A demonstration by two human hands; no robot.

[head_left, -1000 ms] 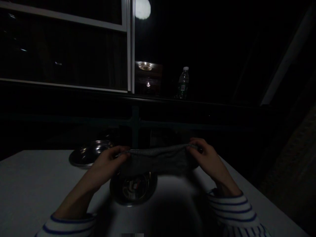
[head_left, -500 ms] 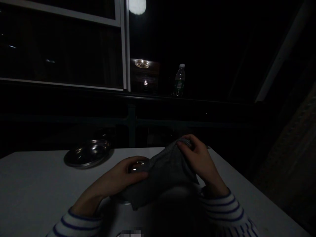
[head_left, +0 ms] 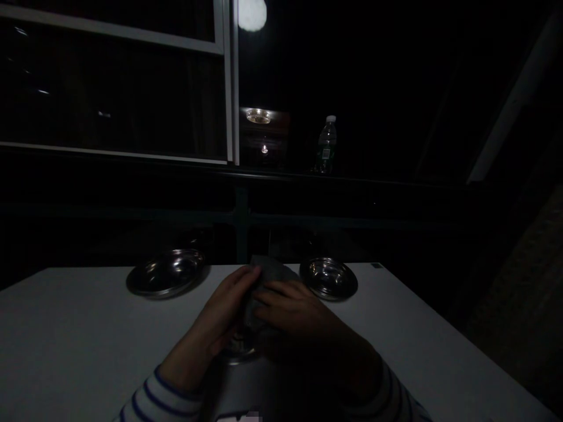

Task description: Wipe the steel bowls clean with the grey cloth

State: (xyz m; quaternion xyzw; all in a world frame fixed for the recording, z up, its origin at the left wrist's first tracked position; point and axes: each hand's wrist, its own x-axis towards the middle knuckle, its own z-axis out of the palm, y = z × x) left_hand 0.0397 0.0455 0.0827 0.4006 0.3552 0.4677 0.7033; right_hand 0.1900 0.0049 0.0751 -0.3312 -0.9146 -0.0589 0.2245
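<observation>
Near the front middle of the table, my left hand (head_left: 226, 305) grips a shiny metal dish (head_left: 237, 353), thumb and fingers closed at its side. Only the dish's lower rim and a bit of its surface show; its full shape is hidden by hands and cloth. A dark grey cloth (head_left: 272, 268) covers the upper part of the dish. My right hand (head_left: 292, 308) lies over the cloth with fingers bent, pressing it against the dish. Both hands are close together, and the light is dim.
On the white table (head_left: 79, 334), a wide metal bowl (head_left: 167, 272) stands at the back left and a smaller metal bowl (head_left: 329, 278) at the back right. A plastic bottle (head_left: 326, 146) stands on the ledge behind, beside a window frame (head_left: 231, 88).
My right hand has come left and down with the cloth, from holding it stretched out to laying it on the dish. The back right bowl, hidden before, now shows. The view has shifted slightly.
</observation>
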